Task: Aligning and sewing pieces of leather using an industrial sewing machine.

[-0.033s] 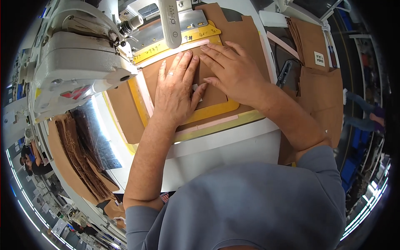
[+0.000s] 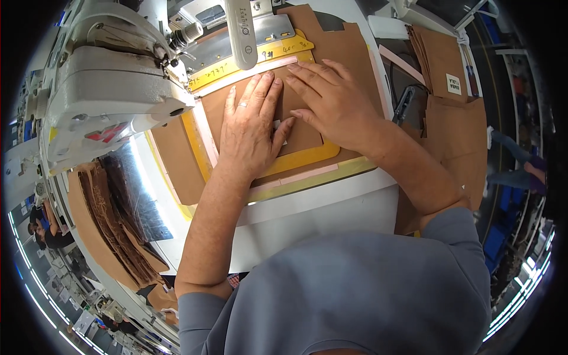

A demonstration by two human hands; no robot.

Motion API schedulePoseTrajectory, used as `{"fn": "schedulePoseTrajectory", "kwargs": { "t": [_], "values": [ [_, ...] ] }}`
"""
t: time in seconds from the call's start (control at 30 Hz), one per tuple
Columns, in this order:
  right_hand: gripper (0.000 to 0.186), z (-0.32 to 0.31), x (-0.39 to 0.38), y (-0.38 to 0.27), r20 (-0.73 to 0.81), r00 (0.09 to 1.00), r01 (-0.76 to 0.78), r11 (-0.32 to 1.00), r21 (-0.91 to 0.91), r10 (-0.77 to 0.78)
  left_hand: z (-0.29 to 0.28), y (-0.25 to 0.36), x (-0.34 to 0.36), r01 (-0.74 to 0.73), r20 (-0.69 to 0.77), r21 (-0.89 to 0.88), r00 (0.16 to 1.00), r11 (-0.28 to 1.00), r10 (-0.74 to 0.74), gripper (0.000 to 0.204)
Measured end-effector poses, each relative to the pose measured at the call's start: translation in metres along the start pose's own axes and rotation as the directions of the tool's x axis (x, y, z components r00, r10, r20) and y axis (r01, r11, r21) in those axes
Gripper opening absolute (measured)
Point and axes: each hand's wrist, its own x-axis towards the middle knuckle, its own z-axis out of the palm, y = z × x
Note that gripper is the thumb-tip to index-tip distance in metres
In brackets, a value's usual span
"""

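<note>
White table (image 2: 319, 200), brown panel (image 2: 305, 135), long axis rising rightward, fingers (image 2: 262, 92) outspread.

A person in a plain blue-grey shirt (image 2: 355, 278) is wearing short sleeves, the left sleeve (image 2: 201, 316) and the right sleeve (image 2: 452, 234) both matching the body of the garment and ending in straight hems near the elbows, leaving the forearms bare. A rounded neckline (image 2: 337, 344) is showing at the lower edge, and soft creases are running through the cloth beside the left sleeve. A slim, pale metallic ring (image 2: 242, 104) is catching light on a finger of the left hand (image 2: 251, 127); the right hand (image 2: 340, 106) is showing bare fingers.
</note>
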Motion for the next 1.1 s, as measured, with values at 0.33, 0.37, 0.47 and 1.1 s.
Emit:
{"fn": "schedulePoseTrajectory", "kwargs": {
  "t": [0.33, 0.37, 0.47, 1.1],
  "values": [
    [0.053, -0.004, 0.004, -0.009, 0.018, 0.998, -0.055, 0.994, -0.098, 0.057, 0.005, 0.005, 0.005, 0.009, -0.041, 0.058, 0.999, 0.998, -0.006, 0.066],
    [0.053, -0.003, 0.005, -0.009, 0.025, 0.998, -0.055, 0.994, -0.099, 0.057, 0.004, 0.005, 0.005, -0.019, -0.045, 0.015, 0.999, 1.000, 0.019, 0.064],
    [0.055, -0.003, 0.005, -0.008, 0.030, 0.998, -0.043, 0.994, -0.100, 0.046, 0.004, 0.007, 0.005, -0.038, -0.043, -0.078, 0.998, 0.996, 0.035, 0.062],
    [0.061, -0.007, 0.006, -0.008, -0.005, 0.992, -0.125, 0.989, -0.075, 0.125, 0.000, 0.003, 0.000, 0.056, -0.037, -0.009, 0.998, 0.998, -0.056, 0.063]
  ]
}}
